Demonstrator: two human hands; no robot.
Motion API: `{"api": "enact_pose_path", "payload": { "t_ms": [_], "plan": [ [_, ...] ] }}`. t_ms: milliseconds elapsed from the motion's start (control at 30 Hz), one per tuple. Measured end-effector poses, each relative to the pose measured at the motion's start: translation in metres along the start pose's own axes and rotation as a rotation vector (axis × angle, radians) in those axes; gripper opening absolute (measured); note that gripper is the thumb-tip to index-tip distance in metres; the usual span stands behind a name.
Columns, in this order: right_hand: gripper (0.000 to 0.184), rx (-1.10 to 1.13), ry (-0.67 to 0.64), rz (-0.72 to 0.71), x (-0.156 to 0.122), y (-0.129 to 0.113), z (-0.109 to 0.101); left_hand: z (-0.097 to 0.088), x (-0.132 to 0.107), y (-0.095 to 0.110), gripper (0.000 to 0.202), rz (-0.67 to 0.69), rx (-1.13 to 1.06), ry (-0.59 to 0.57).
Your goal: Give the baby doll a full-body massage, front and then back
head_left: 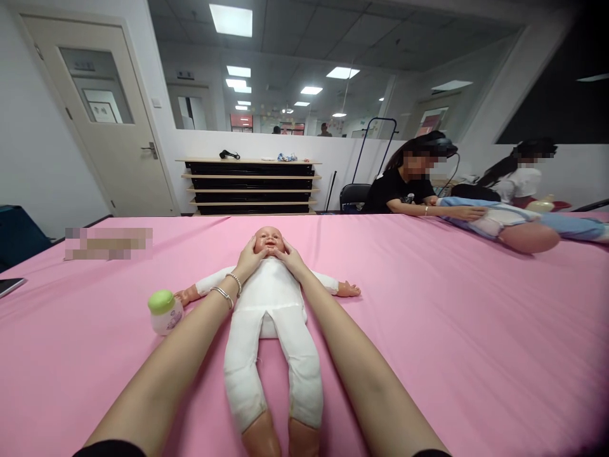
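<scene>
A baby doll [269, 298] in a white cloth body lies on its back on the pink table [428, 317], head away from me and arms spread. My left hand [250, 257] rests on the left side of the doll's face, fingers laid along the cheek. My right hand [288, 256] mirrors it on the right cheek. Both thumbs touch the face near the mouth. Two bracelets sit on my left wrist. Neither hand holds anything else.
A small white bottle with a green cap [164, 311] stands left of the doll by my left forearm. At the far right a person in black [404, 184] handles another doll [504, 225]; a second person sits behind. A tablet edge [9, 285] lies far left.
</scene>
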State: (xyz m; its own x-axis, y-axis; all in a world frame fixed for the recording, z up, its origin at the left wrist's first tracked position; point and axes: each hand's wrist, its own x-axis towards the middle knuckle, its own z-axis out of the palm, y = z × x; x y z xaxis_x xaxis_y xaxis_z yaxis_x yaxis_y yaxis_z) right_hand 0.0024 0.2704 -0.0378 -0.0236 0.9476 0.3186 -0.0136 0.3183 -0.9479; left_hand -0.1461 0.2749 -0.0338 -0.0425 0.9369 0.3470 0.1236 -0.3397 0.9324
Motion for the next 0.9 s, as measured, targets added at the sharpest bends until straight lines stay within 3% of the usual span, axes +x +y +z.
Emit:
{"api": "enact_pose_path", "payload": {
  "t_ms": [100,200,267,400,533,700,833,900],
  "plan": [
    [0.071,-0.034,0.029,0.019,0.001,-0.002,0.001,0.002,-0.002,0.000,0.057,-0.001,0.048,0.030],
    [0.052,-0.030,0.030,0.032,-0.002,-0.003,-0.003,-0.006,-0.006,0.001,0.043,-0.019,0.010,0.011],
    [0.046,-0.053,0.126,0.031,-0.009,-0.002,-0.009,-0.017,-0.011,-0.001,0.037,-0.050,0.003,0.013],
    [0.036,-0.099,0.293,-0.083,-0.039,0.001,-0.023,-0.045,-0.034,-0.012,0.035,-0.093,-0.008,0.094],
    [0.025,-0.155,0.394,-0.116,-0.072,0.003,-0.029,-0.060,-0.066,-0.020,0.035,-0.110,-0.088,0.054],
    [0.016,-0.112,0.449,0.009,-0.098,-0.001,-0.026,-0.063,-0.093,-0.017,0.029,-0.073,0.063,0.033],
    [0.014,0.072,0.439,0.182,-0.111,-0.002,-0.023,-0.059,-0.099,-0.017,0.027,-0.031,0.198,0.054],
    [0.015,0.130,0.409,0.201,-0.113,0.000,-0.024,-0.057,-0.100,-0.009,0.026,0.014,0.256,0.089]
  ]
}}
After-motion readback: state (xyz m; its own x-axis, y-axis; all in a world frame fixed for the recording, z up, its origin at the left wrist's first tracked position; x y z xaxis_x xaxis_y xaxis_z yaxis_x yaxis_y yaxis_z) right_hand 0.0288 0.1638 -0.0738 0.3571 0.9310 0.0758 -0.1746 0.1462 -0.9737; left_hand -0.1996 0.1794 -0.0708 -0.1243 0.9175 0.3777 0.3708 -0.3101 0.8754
